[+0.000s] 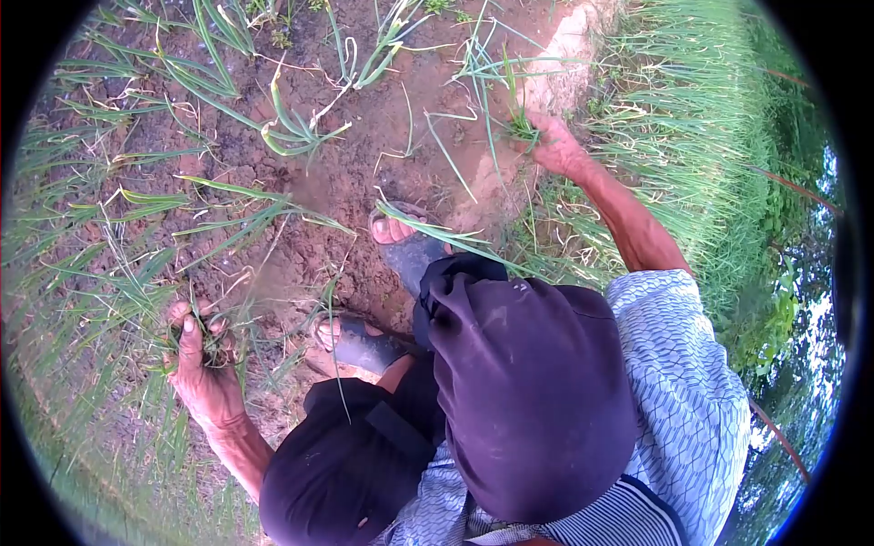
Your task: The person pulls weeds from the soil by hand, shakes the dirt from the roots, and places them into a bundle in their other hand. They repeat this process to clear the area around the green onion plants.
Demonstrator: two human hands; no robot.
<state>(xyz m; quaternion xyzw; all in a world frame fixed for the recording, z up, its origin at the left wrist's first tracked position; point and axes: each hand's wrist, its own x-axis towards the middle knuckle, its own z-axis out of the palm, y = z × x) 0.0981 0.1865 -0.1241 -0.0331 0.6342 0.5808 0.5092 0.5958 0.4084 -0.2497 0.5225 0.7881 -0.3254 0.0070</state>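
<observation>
My left hand (202, 369) is low on the left with its fingers curled round a clump of weeds (217, 350), dark at the roots. Thin green leaves surround it. Stretched out to the upper right, my right hand (555, 147) is closed on a small tuft of grass (522, 127) at the edge of the bare soil. Green onion plants (299, 135) with long tubular leaves grow between the hands, some bent over. One onion leaf (446, 234) lies across the toes of a foot. The fingertips of my right hand are partly hidden by the grass.
Two feet in dark sandals (364, 348) stand on the reddish-brown soil (314, 238), below bent knees in dark trousers (533, 400). Dense green plants (683, 118) fill the right side, past a pale soil ridge (566, 55). More onion leaves crowd the left.
</observation>
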